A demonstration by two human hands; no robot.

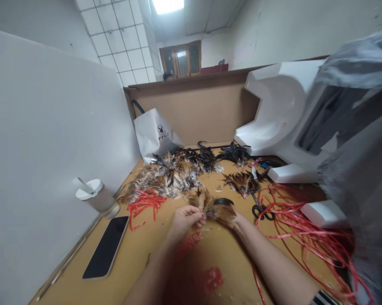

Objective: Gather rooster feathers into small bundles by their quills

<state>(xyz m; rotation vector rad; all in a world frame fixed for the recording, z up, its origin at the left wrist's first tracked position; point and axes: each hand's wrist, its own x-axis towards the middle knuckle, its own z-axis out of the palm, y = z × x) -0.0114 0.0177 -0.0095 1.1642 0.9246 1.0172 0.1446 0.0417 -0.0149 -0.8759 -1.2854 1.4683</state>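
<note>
Low in the middle of the view, a bunch of brown feathers (221, 212) with one dark feather lies between my two hands. My left hand (188, 218) is closed, thumb and fingers pinched at the bunch's left end, where a bit of red shows. My right hand (237, 220) is at the right side of the bunch, its fingers hidden by the feathers. Beyond them spreads a large pile of brown, white and black feathers (178, 173). A smaller brown bunch (241, 183) lies to the right, close to black-handled scissors (262, 212).
Short red strips (146, 203) lie left, near a phone (106, 248) and a lidded cup (97, 197). A tangle of long red strips (308, 228) covers the right side. White foam pieces (292, 173) and a white bag (154, 133) stand farther back, before a brown panel (191, 110).
</note>
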